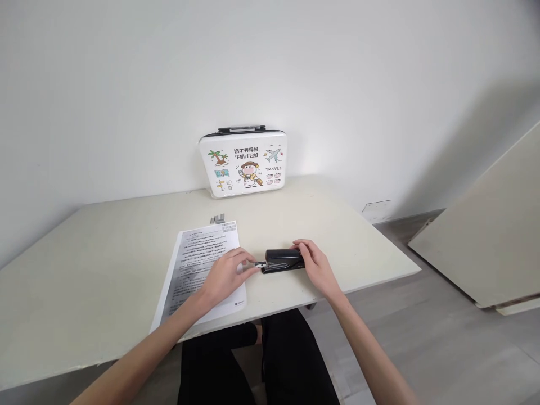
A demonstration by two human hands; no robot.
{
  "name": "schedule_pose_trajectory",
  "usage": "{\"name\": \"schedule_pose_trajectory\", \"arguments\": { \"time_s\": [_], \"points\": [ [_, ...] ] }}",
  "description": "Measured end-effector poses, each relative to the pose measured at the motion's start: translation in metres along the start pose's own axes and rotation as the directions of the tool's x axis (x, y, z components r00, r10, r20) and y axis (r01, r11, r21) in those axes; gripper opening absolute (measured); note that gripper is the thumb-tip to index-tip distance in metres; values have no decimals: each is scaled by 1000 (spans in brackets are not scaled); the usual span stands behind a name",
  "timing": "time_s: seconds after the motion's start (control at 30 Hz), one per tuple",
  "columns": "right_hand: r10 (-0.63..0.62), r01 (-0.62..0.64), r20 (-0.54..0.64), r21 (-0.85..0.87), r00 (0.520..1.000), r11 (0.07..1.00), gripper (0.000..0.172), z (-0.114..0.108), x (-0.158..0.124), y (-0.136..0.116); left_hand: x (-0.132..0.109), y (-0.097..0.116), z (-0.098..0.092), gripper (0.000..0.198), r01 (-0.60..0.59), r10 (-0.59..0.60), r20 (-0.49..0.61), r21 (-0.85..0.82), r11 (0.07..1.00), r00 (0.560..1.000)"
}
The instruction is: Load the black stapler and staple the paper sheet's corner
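Observation:
A black stapler (283, 260) lies on its base near the table's front edge, its nose pointing left. My right hand (314, 264) is closed around its rear end. At the nose, the thumb and fingertips of my left hand (230, 273) pinch a small metal part (259, 264) that sticks out of the stapler. Whether this is the staple slide or something else is too small to tell. Under my left forearm and hand lie printed sheets of paper (194, 253), partly covered. Just beyond their top edge are several grey strips of staples (217, 218).
A white case (248, 163) with cartoon prints and a black handle stands against the wall at the back of the pale table (105, 253). To the right, past the table's edge, a large pale panel (485, 236) stands on the grey floor.

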State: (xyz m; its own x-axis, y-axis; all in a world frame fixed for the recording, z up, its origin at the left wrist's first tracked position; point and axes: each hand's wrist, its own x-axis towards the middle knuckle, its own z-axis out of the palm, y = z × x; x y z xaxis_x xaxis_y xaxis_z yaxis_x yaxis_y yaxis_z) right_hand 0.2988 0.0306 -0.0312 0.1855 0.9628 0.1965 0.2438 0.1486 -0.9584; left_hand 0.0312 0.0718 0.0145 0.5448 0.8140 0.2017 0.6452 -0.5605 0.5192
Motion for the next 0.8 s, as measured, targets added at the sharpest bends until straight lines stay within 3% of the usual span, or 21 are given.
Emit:
{"name": "schedule_pose_trajectory", "arguments": {
  "time_s": [0.3, 0.57, 0.8],
  "points": [
    [3, -3, -7, -2, 1000, 1000, 43, 0, 0, 1, -12, -18, -6, 27, -33, 35, -26, 57, 998, 999],
    [5, -5, -8, 9, 1000, 1000, 40, 0, 0, 1, -29, -40, -4, 41, -5, 7, -11, 168, 986, 1000],
    [14, -14, -1, 4, 1000, 1000, 39, -1, -2, 2, -38, -44, -11, 41, -15, 16, -2, 210, 977, 1000]
  ]
}}
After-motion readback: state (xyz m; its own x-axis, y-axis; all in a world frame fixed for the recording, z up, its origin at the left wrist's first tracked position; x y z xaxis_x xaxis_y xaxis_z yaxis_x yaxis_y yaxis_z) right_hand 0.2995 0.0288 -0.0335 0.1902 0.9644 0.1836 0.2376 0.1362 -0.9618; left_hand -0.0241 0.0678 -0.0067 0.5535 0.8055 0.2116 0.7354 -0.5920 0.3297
